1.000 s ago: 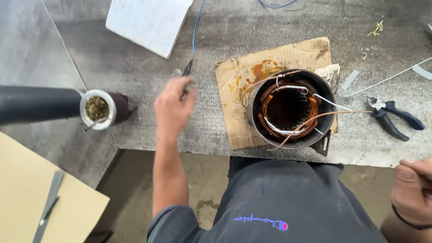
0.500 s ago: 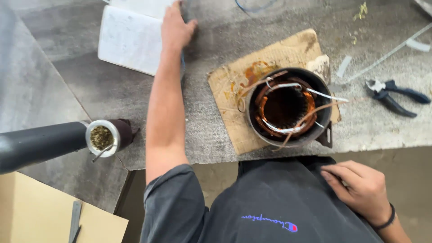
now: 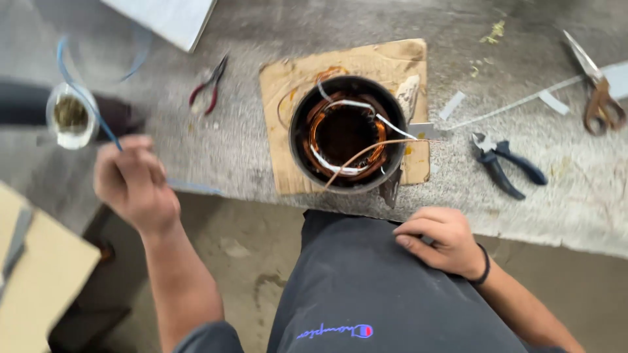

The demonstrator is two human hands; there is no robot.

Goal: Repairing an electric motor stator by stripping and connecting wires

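since before, our left hand (image 3: 134,186) has come back left of the stator (image 3: 347,134), fist closed on thin, limp blue wire (image 3: 88,108); we'd pinch it near its end.

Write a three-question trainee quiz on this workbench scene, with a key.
1. True or false: the left hand grips a blue wire.
2. What does the right hand rest on: A) the blue-handled pliers, B) the person's lap, C) the scissors?
3. What lies under the round motor stator?

Key: 1 true. 2 B. 3 a piece of cardboard.
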